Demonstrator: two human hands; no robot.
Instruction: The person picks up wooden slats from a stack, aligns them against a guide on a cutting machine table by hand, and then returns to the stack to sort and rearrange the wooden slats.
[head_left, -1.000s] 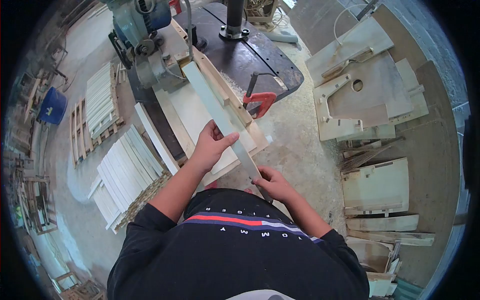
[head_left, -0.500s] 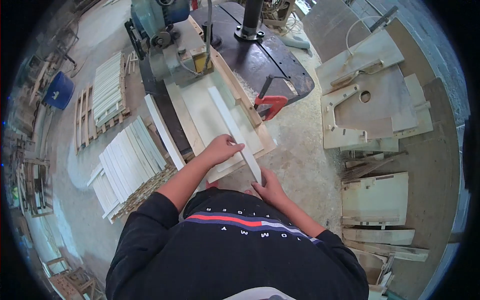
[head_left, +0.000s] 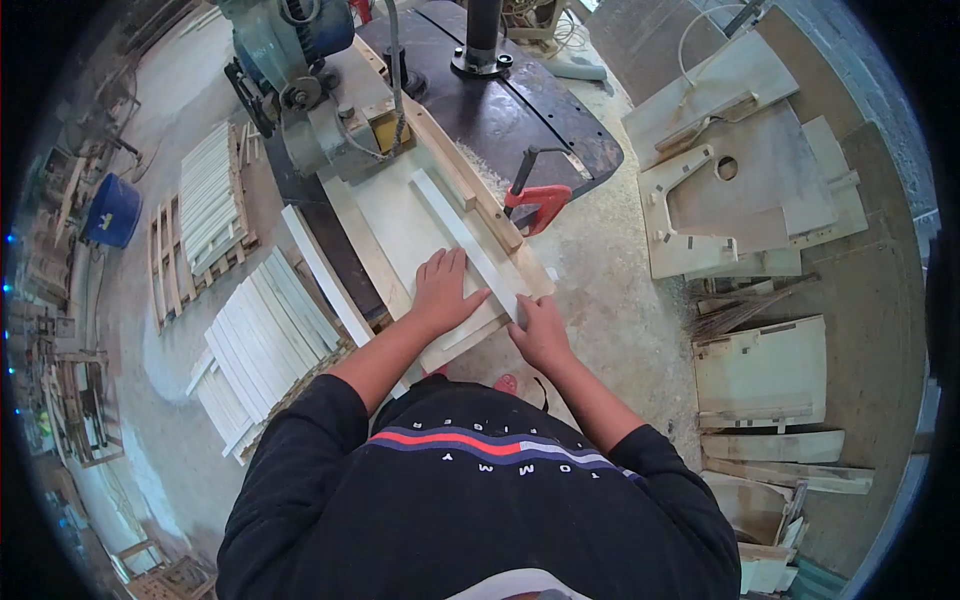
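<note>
1. Head view: a long, straight, narrow strip of whitish wood (head_left: 458, 232) lies at a slant on a flat, pale wooden board (head_left: 390, 222); its faces look smooth and its edges straight.
2. The right hand (head_left: 541, 332) is closed around the strip's near end, thumb and fingers gripping it.
3. The left hand (head_left: 440, 290) lies palm down on the board, fingers extended and holding nothing, its thumb pointing to the strip; whether the thumb touches it, I cannot tell.
4. The strip's far end stops short of the blue-grey metal machine (head_left: 325, 135), with bare board between.
5. Rightward, a narrower gap separates it from the pale wooden rail (head_left: 497, 222), near a red metal clamp (head_left: 541, 208).
6. Leftward, wider bare board reaches its edge.
</note>
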